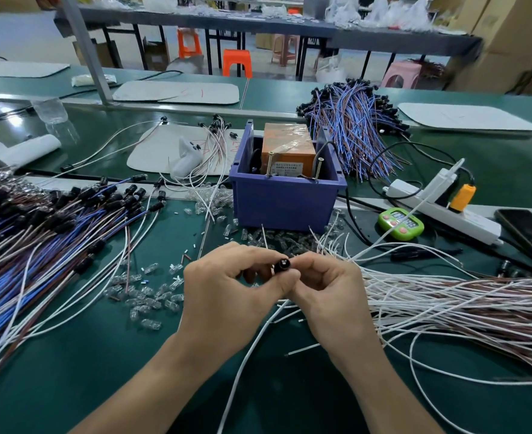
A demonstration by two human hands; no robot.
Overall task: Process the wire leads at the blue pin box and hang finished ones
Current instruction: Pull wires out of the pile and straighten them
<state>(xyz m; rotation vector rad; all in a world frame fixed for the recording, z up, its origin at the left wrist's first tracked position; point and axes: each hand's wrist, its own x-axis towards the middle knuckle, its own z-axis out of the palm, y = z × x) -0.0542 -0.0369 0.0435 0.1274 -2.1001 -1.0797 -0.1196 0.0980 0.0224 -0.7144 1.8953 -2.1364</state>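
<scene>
Both hands meet over the green mat, just in front of the blue pin box [285, 202]. My left hand [236, 286] and my right hand [324, 292] pinch a small black socket [282, 265] between their fingertips. A white lead [252, 343] trails from under the hands toward me. The box holds an orange unit [289, 145] wrapped in tape, with two upright screws [318, 170] at its near rim. Loose clear bulbs [145, 296] lie scattered on the mat to the left of the hands.
A pile of blue and brown leads with black sockets [39, 227] fills the left. White and brown leads [465, 308] spread out on the right. Another blue and brown bundle [355, 126] lies behind the box. A green timer [401, 223], power strip [443, 208] and phone [530, 233] sit right.
</scene>
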